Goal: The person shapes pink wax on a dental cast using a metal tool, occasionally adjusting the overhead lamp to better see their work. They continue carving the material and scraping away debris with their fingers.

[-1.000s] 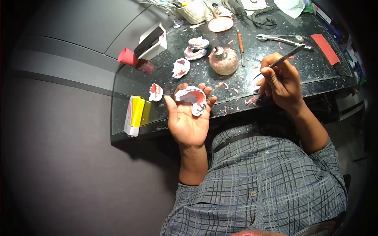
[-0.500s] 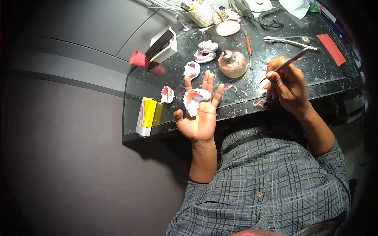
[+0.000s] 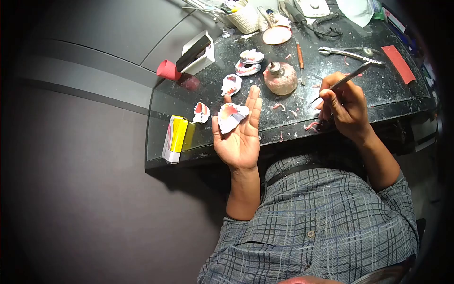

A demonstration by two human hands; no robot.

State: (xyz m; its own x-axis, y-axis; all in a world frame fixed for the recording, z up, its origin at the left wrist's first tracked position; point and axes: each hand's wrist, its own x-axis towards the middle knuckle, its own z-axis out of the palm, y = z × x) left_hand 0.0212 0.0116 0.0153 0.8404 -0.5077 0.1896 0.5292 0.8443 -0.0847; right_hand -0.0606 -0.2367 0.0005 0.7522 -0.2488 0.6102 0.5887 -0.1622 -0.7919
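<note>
Worktop (image 3: 378, 90), four dental casts (image 3: 231, 84), fifth (image 3: 230, 116) on left hand (image 3: 239, 137), tool (image 3: 343, 81) in right hand (image 3: 345, 106)

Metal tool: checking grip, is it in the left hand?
No, the right hand grips the metal tool; the left hand cradles a denture model.

Five dental casts (image 3: 231, 116) in all: one lying on the left hand (image 3: 239, 142), four on the bench left of the spirit lamp (image 3: 280, 78). One lamp. One metal instrument (image 3: 352, 75), in the right hand (image 3: 345, 106). One pair of pliers (image 3: 347, 52) right of the lamp. One yellow box (image 3: 174, 138) and one red cup (image 3: 168, 70) far left of it.
</note>
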